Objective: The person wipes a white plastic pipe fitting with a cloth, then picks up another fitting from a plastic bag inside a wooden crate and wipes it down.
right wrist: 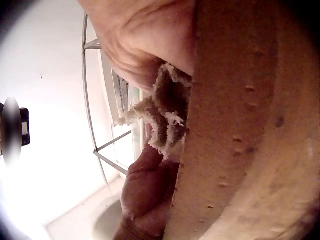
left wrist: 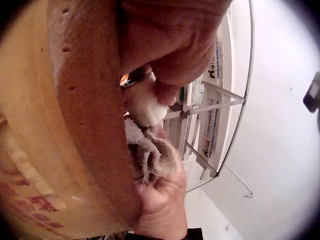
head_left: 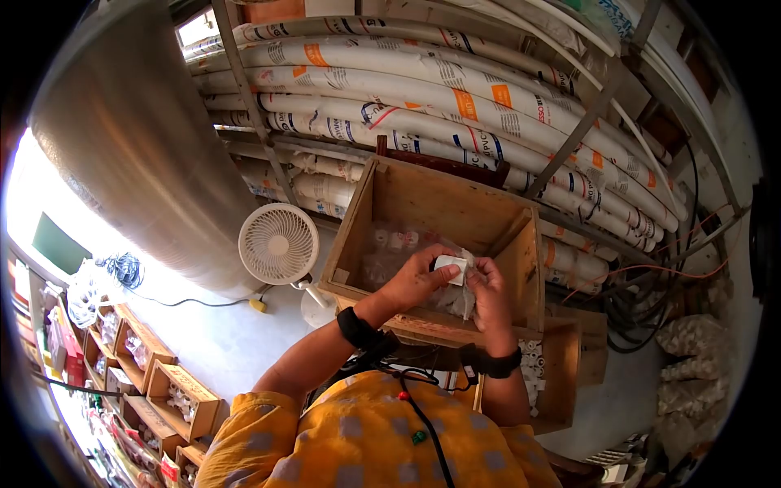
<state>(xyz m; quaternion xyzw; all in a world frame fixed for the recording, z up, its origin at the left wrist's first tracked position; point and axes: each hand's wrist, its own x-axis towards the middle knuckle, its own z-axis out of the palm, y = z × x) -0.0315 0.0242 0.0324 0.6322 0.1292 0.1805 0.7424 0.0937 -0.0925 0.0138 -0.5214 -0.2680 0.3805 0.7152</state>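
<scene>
Above an open wooden box [head_left: 350,236], the left hand [head_left: 415,281] pinches a small white fitting [head_left: 452,268] between thumb and fingers. Close against it, the right hand [head_left: 490,297] grips a frayed whitish cloth [head_left: 457,302], its fingertips near the fitting. The left wrist view shows the white fitting [left wrist: 149,111] under the left hand [left wrist: 175,45], with the cloth [left wrist: 162,160] in the right hand [left wrist: 165,205] below. In the right wrist view the cloth [right wrist: 167,110] hangs from the right hand [right wrist: 145,40]; the left hand [right wrist: 147,195] is beneath. Plastic bags of white pieces [head_left: 390,244] lie inside the box.
A white fan [head_left: 279,244] stands left of the box. Long wrapped pipes [head_left: 390,85] lie on a rack behind. Another box of white fittings [head_left: 557,374] sits at the lower right, and several wooden boxes [head_left: 183,398] are at the lower left. Black hoses [head_left: 643,313] lie right.
</scene>
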